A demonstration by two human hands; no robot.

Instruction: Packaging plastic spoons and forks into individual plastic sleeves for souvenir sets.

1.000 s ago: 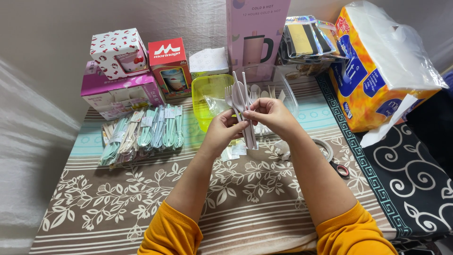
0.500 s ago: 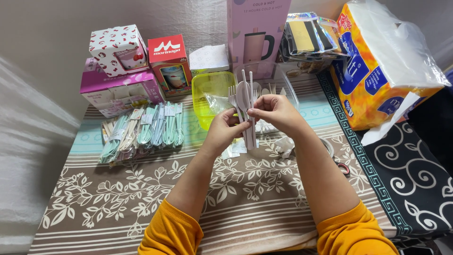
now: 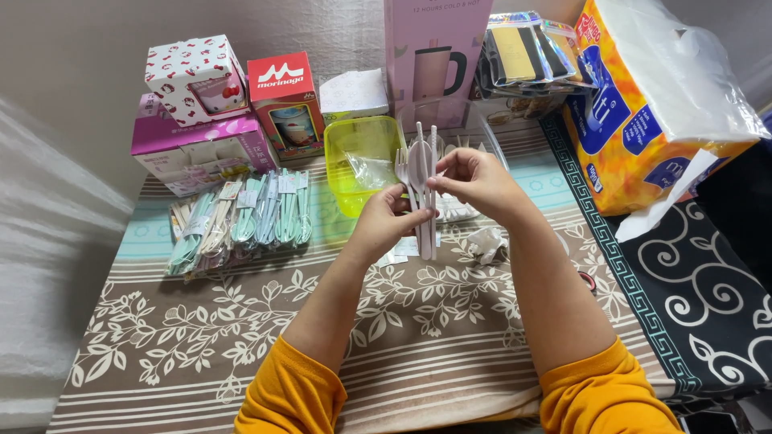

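Both hands hold one upright bundle of pale cutlery [image 3: 421,173]: a fork, a spoon and two thin chopsticks. My left hand [image 3: 384,221] grips the bundle low, from the left. My right hand [image 3: 476,178] pinches it higher up, from the right. The bundle stands just in front of a yellow-green plastic container [image 3: 354,133] that holds a clear plastic bag. A row of wrapped cutlery sets [image 3: 241,219] in green and beige lies on the cloth to the left.
Gift boxes [image 3: 201,120] stand at the back left and a tall pink mug box [image 3: 434,56] behind the container. A large orange tissue pack [image 3: 643,112] fills the right. A crumpled wrapper [image 3: 486,241] lies by my right wrist; a clear tray [image 3: 490,141] sits behind my hands.
My hands and the cutlery bundle have stayed in about the same place; my fingers have shifted slightly along the bundle.
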